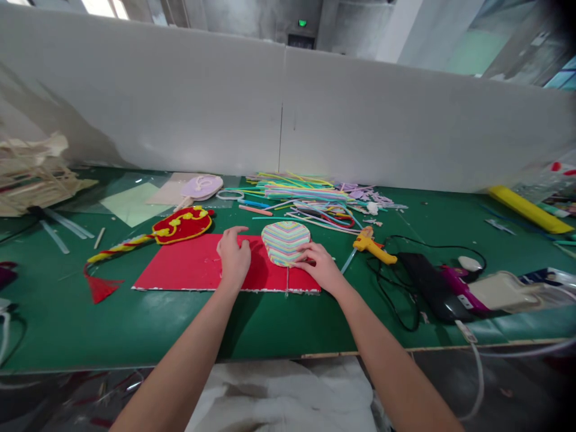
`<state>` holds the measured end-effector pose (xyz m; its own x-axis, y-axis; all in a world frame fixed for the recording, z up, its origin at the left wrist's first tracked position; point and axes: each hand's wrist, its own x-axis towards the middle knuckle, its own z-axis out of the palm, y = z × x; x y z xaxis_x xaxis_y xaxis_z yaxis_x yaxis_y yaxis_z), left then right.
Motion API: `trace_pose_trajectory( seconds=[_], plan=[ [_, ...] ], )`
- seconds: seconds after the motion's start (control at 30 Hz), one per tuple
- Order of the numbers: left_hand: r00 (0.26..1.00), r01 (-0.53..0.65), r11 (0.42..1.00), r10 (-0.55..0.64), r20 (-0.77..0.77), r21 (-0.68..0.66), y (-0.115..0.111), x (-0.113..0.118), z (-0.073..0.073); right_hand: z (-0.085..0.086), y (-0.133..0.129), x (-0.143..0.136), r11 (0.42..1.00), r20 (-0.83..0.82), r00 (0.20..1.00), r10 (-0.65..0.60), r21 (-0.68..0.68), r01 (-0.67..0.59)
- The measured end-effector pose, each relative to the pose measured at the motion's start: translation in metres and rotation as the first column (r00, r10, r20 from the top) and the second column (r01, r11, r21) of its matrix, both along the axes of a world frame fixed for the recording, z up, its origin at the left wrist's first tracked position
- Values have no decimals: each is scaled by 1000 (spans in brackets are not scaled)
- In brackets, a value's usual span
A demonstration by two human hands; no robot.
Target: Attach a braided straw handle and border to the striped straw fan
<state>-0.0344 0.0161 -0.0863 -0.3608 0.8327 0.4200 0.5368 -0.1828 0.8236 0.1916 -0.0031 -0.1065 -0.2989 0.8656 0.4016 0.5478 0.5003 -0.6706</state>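
Observation:
A rounded piece striped in pastel colours (284, 240) lies over the right part of a red board (175, 267) with a rough white edge. Thin twisted strands hang from its lower edge. My right hand (318, 264) has its fingers closed on the lower right edge of this striped piece. To the left, my left hand (234, 257) is over the red board, thumb and fingers apart, holding nothing. Beyond the board's left end lies a red fan (184, 228) with yellow trim, a yellow-and-red twisted handle and a red tassel (101, 288).
Colourful pipe cleaners (306, 192) are heaped at the back. A yellow glue gun (374, 247) lies right, near cables and a black box (432, 287). A lilac fan (202, 187) is at back left. A white partition (180, 96) borders the green table (180, 330).

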Motion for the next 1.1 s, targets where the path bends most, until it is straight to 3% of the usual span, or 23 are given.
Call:
trace_pose_trajectory(
  seconds=[0.13,0.33,0.53,0.73,0.83,0.93,1.0,1.1],
  plan=[
    [981,-8,1000,3,194,22,4,-4,-4,-1,0,0,1000,-8,1000,4,6,-4],
    [867,-50,998,29,497,30,12,-15,-11,0,0,0,1000,-10,1000,5,4,-5],
    [850,-192,980,188,492,-43,15,-24,-17,-2,1,1,1000,-11,1000,2,-1,-2],
    [916,-196,980,177,360,17,15,-23,-15,-3,1,1,1000,-7,1000,3,2,-3],
    [959,-113,992,92,267,63,12,-17,-10,-3,1,2,1000,-4,1000,3,6,-3],
    [991,77,993,-85,100,86,5,-6,-4,-3,1,2,1000,1,1000,2,12,-2],
    [972,235,970,-232,-45,69,-1,3,-2,-2,1,1,1000,4,1000,0,15,0],
    [875,434,901,-422,-238,-2,-7,15,-3,0,0,1,1000,11,1000,2,21,-3]
  ],
)
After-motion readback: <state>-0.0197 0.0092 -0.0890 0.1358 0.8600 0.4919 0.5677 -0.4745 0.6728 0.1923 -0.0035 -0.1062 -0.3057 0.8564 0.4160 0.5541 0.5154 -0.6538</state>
